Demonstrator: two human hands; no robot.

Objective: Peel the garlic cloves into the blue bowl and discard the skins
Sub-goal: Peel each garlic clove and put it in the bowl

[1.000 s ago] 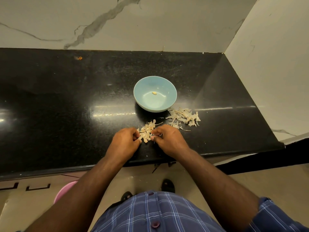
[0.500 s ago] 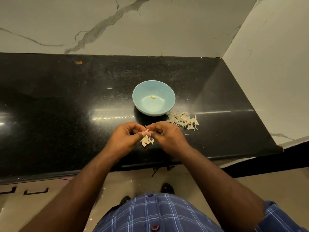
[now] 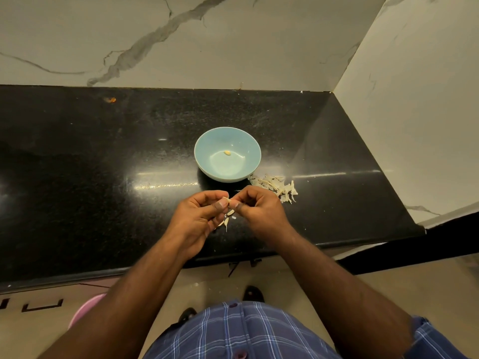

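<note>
1. Your left hand [image 3: 195,216] was curled, thumb and fingertips pinching a small pale garlic clove [image 3: 226,200] with papery skin.
2. Your right hand [image 3: 259,209] was curled too, its fingertips pinching the same clove from the other side, so both hands met at it.
3. Both forearms reached forward and converged above the near edge of the glossy black stone counter [image 3: 103,177], backs of the hands up.
4. Thin pale skin scraps [image 3: 227,218] showed just below the meeting fingertips; you could not tell whether they hung from the clove or lay on the counter.
5. Just beyond your hands stood the round light-blue ceramic bowl [image 3: 207,151], holding one small peeled yellowish clove [image 3: 227,152].
6. A loose pile of dry whitish garlic skins [image 3: 281,186] lay on the counter beside your right hand, near the bowl.
</note>
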